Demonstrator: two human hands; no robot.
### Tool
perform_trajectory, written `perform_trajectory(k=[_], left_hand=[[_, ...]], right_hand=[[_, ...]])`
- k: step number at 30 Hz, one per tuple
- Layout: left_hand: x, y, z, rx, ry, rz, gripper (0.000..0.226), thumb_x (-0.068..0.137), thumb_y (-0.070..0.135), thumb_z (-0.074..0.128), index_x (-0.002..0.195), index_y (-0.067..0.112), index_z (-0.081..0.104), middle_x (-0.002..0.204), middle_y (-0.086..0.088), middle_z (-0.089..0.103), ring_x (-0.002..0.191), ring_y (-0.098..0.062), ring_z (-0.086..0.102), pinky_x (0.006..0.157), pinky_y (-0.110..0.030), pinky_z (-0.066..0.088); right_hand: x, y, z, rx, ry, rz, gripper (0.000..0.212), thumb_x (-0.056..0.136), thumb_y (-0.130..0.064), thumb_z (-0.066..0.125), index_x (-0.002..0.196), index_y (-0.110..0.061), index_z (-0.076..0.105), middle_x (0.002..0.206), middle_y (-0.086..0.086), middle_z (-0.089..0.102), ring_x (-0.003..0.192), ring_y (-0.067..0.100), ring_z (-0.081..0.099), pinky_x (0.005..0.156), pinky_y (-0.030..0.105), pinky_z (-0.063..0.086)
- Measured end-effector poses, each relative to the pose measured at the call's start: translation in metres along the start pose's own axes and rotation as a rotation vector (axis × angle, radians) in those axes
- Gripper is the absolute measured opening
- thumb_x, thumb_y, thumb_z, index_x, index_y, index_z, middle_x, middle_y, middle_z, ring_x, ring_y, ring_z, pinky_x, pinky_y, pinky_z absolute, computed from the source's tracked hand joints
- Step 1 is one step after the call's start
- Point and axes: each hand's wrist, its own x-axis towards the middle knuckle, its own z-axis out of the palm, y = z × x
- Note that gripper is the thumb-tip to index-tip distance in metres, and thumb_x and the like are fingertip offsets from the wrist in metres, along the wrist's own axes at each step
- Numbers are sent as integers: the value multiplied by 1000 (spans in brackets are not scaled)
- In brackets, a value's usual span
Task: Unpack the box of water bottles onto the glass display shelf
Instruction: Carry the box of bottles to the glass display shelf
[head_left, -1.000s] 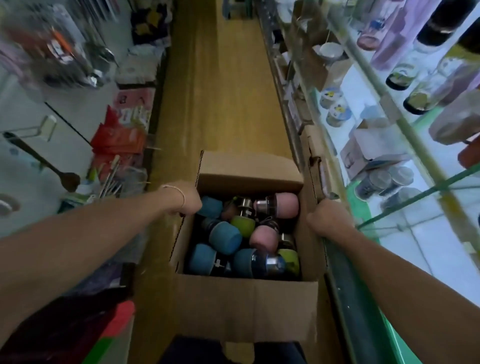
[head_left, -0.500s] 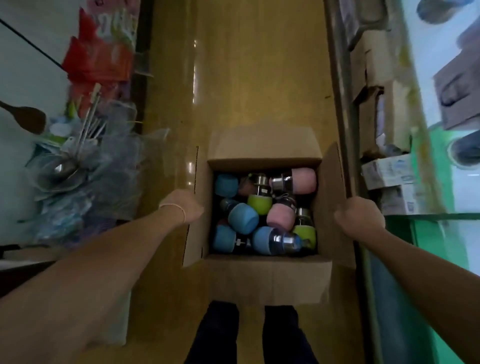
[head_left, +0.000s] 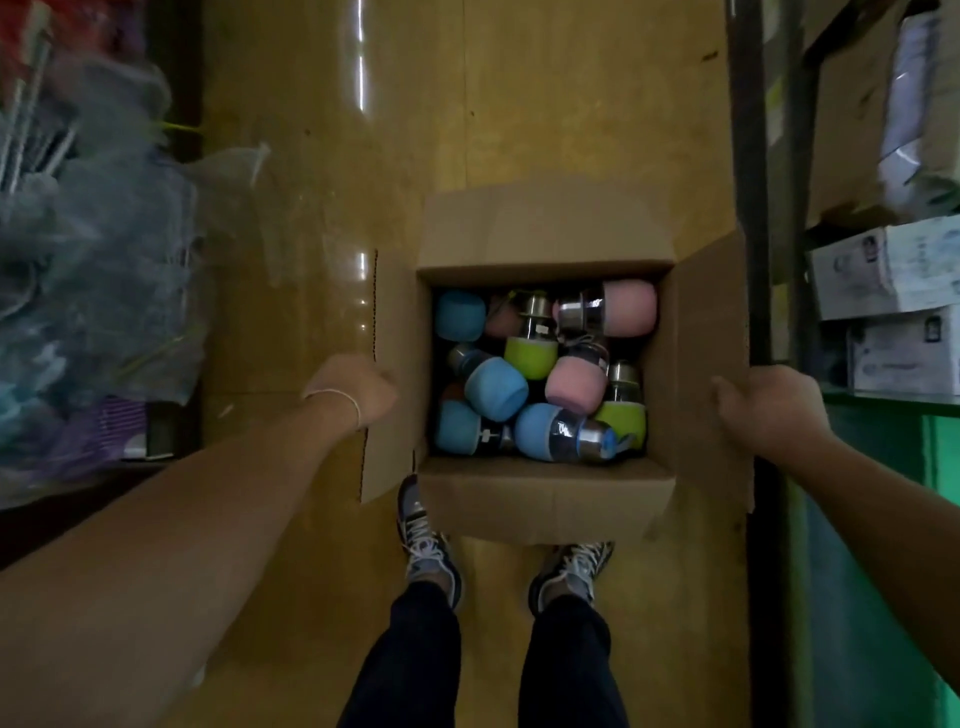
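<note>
An open cardboard box (head_left: 545, 499) sits low over the wooden floor, just ahead of my shoes. Inside lie several water bottles (head_left: 496, 387) with blue, pink and green sleeves and steel caps, jumbled on their sides. My left hand (head_left: 358, 387) grips the box's left flap, fingers curled round its edge. My right hand (head_left: 763, 410) grips the right flap from outside, thumb on top. The glass display shelf is out of frame; only a green shelf base (head_left: 883, 545) shows at the right.
White product boxes (head_left: 893, 270) and brown cartons fill the low racks on the right. Plastic-wrapped goods (head_left: 98, 270) bulge into the aisle on the left. The wooden floor (head_left: 467, 104) stretches ahead of the box. My two shoes (head_left: 426, 551) stand behind the box.
The box has gone down from waist height toward the floor with both hands still on its flaps. The view has tilted downward, so the glass shelves have left the frame and my shoes have appeared.
</note>
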Motion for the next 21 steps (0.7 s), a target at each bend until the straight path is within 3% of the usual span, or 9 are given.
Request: perform_trajectory(k=[3, 6, 8, 10, 13, 15, 18, 21], left_hand=[[10, -2, -4, -75, 29, -33, 45, 102, 39, 38, 115, 2, 61, 113, -15, 61, 93, -25, 53, 78, -27, 41], [16, -8, -9, -76, 54, -80, 56, 100, 46, 42, 125, -1, 58, 127, -19, 60, 109, -33, 58, 86, -33, 47], [18, -20, -9, -84, 80, -159, 65, 97, 53, 46, 137, 1, 48, 136, -21, 54, 120, -37, 54, 93, -39, 46], [15, -32, -4, -61, 100, -282, 81, 93, 56, 51, 150, 6, 24, 145, -23, 43, 126, -41, 47, 97, -46, 44], [3, -45, 12, 344, 244, -268, 79, 97, 39, 47, 155, 12, 0, 142, -23, 34, 121, -38, 45, 95, -48, 45], [-2, -45, 27, 562, 295, -83, 66, 97, 25, 41, 154, 12, 12, 131, -18, 38, 112, -31, 46, 91, -40, 45], [0, -35, 46, 546, 118, 77, 57, 90, 21, 48, 144, 12, 34, 137, -17, 33, 121, -31, 39, 97, -37, 40], [18, -19, 69, 201, -107, 96, 77, 92, 29, 54, 155, 12, 14, 157, -19, 12, 140, -37, 21, 113, -41, 28]], right_hand=[[9, -4, -8, -118, -13, -43, 54, 102, -38, 48, 59, -5, 56, 55, 8, 56, 48, 20, 51, 44, 23, 30], [13, -1, -21, -161, -28, 26, 51, 101, -42, 49, 65, -5, 54, 61, 9, 54, 53, 22, 51, 48, 26, 35], [11, 7, -25, -179, 26, 109, 45, 97, -43, 56, 96, 2, 58, 84, 18, 59, 73, 33, 58, 60, 34, 47], [5, 12, -27, -147, 91, 236, 53, 90, -29, 67, 131, -5, 44, 120, 26, 50, 102, 44, 56, 80, 48, 50], [-1, 12, -19, -96, 47, 284, 75, 82, -7, 69, 144, -11, 28, 138, 28, 32, 117, 48, 46, 95, 53, 46], [-3, 8, -5, -127, -67, 283, 73, 84, -9, 69, 145, -9, 29, 145, 27, 25, 123, 46, 42, 99, 50, 44], [-1, 6, 25, -146, -237, 285, 79, 88, -27, 66, 153, -14, 24, 161, 20, 5, 142, 43, 25, 109, 48, 37], [5, -1, 54, -40, -340, 204, 86, 85, -36, 71, 155, -13, 26, 160, 19, 21, 144, 38, 29, 114, 44, 34]])
